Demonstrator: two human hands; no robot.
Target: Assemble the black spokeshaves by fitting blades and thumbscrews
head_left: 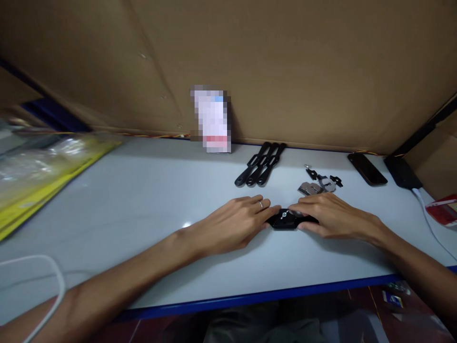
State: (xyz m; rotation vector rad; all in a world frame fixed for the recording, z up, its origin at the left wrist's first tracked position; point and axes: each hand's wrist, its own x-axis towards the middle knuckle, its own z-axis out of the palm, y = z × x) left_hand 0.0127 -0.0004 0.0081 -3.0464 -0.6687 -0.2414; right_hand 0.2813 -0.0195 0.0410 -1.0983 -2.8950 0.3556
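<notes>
Both of your hands meet at the middle of the desk (143,200). Your left hand (232,224) lies palm down, fingers stretched forward and close together, a ring on one finger, its fingertips touching the left end of a small black part (285,220). Your right hand (330,214) comes in from the other side, fingers curled over the right end of that same part, pinching it against the desk top. The black part lies flat between the two hands, with a small shiny metal piece (284,215) showing on its top face.

Just behind your right hand sits a little heap of flat metal plates and small black clips (319,183). Further back and to the left, three black handle-like pieces (260,163) lie side by side, touching each other, angled toward the cardboard wall (285,62). A dark phone (367,168) lies well to the right near the wall, with a black box (402,172) just beyond it and a white cable (430,219) running from the box toward the desk's edge. At the far left, a yellow tray with clear plastic bags (46,166) rests on the desk.
</notes>
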